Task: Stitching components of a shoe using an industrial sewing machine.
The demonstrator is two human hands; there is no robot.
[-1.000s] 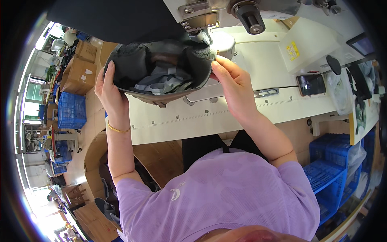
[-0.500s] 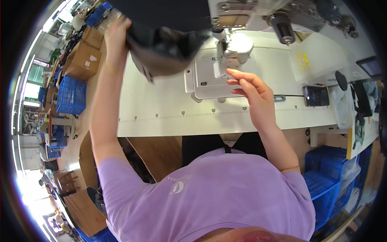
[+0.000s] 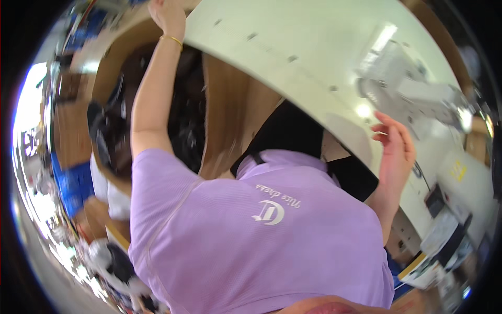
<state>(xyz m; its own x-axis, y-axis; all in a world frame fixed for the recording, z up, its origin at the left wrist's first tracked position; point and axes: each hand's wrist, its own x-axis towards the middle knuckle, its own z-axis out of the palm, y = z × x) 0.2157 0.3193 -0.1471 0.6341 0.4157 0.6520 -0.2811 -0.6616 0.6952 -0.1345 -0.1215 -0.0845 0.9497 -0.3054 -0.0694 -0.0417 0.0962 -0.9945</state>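
Far left, the left hand [image 3: 168, 17] is cut off, so its grip cannot be told; the right hand [image 3: 396, 150] is held half-curled, fingers parted.

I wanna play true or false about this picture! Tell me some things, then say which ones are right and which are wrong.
1. The shirt is purple. True.
2. The right hand is squeezed into a tight fist. False: its fingers are loosely bent, and nothing can be seen in it.
3. The bracelet is blue. False: it is gold.
4. The left hand is up by the top edge of the picture. True.
5. The table is black. False: it is white.
6. There are dark things inside the big box. True.
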